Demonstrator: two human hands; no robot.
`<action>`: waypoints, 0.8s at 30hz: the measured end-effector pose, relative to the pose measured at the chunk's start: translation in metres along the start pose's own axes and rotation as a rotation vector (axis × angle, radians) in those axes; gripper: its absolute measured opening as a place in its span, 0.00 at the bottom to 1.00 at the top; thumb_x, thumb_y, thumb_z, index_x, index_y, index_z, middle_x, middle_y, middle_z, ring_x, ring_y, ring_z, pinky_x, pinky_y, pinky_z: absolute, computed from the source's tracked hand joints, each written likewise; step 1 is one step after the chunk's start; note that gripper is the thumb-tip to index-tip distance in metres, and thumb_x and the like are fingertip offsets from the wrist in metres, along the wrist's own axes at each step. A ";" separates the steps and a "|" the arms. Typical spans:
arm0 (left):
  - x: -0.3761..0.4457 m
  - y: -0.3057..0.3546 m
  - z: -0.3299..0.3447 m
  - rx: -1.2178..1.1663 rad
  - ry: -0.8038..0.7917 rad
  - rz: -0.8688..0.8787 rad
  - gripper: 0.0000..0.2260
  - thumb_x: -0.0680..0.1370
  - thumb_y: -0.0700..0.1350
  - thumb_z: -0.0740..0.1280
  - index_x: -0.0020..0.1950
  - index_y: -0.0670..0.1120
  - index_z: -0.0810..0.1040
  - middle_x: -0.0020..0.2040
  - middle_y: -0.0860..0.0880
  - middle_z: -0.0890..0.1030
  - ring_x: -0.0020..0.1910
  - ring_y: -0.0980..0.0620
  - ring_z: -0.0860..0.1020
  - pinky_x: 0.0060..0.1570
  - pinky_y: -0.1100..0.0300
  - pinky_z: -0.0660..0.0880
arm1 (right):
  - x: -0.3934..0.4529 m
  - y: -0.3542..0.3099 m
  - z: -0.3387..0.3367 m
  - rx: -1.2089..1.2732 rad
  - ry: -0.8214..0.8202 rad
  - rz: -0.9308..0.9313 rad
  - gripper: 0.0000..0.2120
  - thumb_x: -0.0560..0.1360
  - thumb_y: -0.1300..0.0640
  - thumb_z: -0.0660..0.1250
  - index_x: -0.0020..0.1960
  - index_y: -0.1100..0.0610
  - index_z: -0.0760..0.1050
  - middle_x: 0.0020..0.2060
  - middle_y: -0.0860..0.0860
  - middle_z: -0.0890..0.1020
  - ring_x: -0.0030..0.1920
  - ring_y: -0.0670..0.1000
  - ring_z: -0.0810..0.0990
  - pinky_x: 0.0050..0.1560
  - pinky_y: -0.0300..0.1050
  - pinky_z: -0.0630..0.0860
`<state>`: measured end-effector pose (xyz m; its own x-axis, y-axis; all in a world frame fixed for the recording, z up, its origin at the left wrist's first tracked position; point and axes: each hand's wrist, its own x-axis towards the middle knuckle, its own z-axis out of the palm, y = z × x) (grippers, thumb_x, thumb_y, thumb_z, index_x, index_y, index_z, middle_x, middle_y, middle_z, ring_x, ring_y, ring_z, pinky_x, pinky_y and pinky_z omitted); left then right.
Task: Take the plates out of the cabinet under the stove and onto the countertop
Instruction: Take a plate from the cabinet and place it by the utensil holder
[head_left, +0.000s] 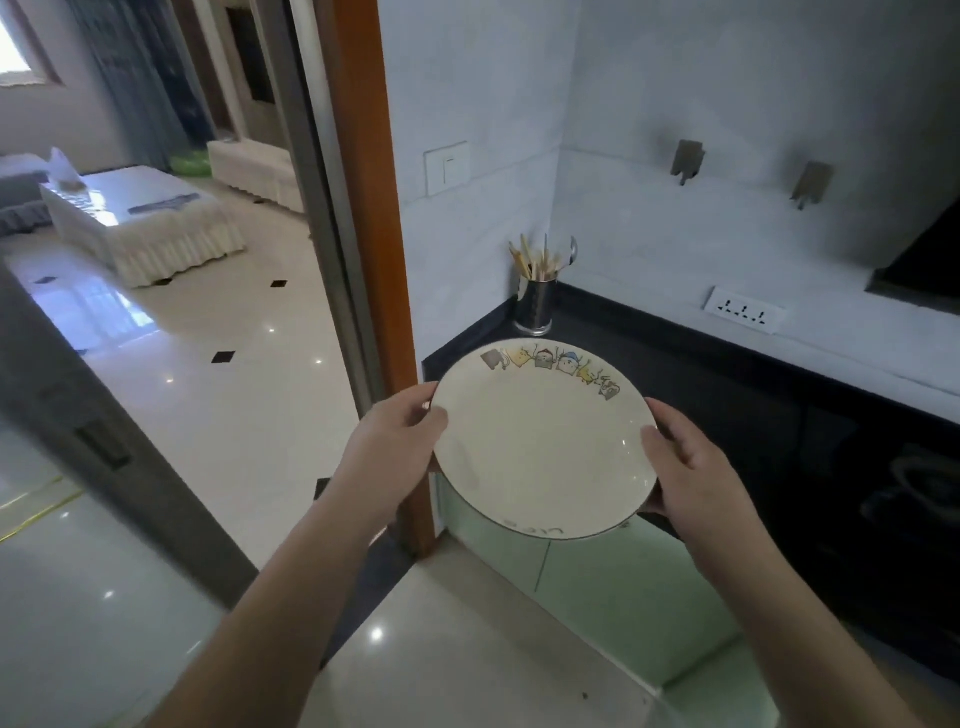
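Cream round plate (540, 441) held in mid-air by both hands, over the near left corner of the dark bench (727, 384) and the pale green cabinet fronts (519, 556) below it. Whether the far rim touches the bench cannot be told. Plate is face up, tilted a little so the inside faces the camera; round, so no long axis. A band of small cartoon figures runs along the far rim, and small grey lettering sits on the near rim, upside down from this view.

Left hand (395, 441) grips the left rim, thumb curled over the top edge, fingers hidden underneath. Right hand (685, 457) grips the right rim, thumb lying on the inner face, fingers wrapped under. Both forearms bare, reaching in from the near side.

Far corner of the bench: metal utensil holder (535, 306) standing upright with chopsticks and a spoon, just beyond the plate, apart from it. White wall behind has a light switch (447, 167), two metal hooks (687, 160) and a socket strip (744, 309). Stove (919, 493) is dark at the right edge, blurred. Left: orange door frame (374, 208), glossy tiled floor (208, 364), white-covered low table (140, 218) far off.
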<state>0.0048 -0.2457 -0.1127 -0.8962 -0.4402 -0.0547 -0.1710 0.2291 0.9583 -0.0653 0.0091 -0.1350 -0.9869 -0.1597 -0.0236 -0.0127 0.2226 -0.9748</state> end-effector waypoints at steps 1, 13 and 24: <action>0.008 -0.002 0.000 -0.003 -0.031 0.001 0.13 0.81 0.48 0.61 0.54 0.66 0.79 0.44 0.67 0.82 0.49 0.58 0.80 0.47 0.59 0.80 | 0.002 0.002 0.002 0.007 0.023 0.019 0.14 0.81 0.52 0.60 0.63 0.38 0.74 0.48 0.43 0.84 0.45 0.48 0.85 0.37 0.44 0.82; 0.116 -0.019 0.023 -0.113 -0.153 -0.148 0.11 0.81 0.44 0.63 0.58 0.57 0.80 0.48 0.59 0.84 0.52 0.54 0.80 0.44 0.60 0.79 | 0.087 0.022 0.025 0.090 0.124 0.133 0.17 0.79 0.57 0.58 0.61 0.39 0.75 0.42 0.40 0.84 0.39 0.47 0.85 0.35 0.46 0.83; 0.278 -0.010 0.064 0.047 -0.231 -0.158 0.12 0.82 0.43 0.61 0.56 0.59 0.80 0.48 0.57 0.84 0.51 0.52 0.80 0.44 0.58 0.81 | 0.230 0.046 0.040 0.041 0.102 0.192 0.18 0.81 0.58 0.58 0.66 0.40 0.71 0.42 0.44 0.84 0.40 0.43 0.85 0.33 0.41 0.82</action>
<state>-0.2689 -0.3153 -0.1555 -0.9254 -0.2655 -0.2704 -0.3304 0.2156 0.9189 -0.2864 -0.0554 -0.1941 -0.9818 -0.0192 -0.1889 0.1814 0.1999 -0.9629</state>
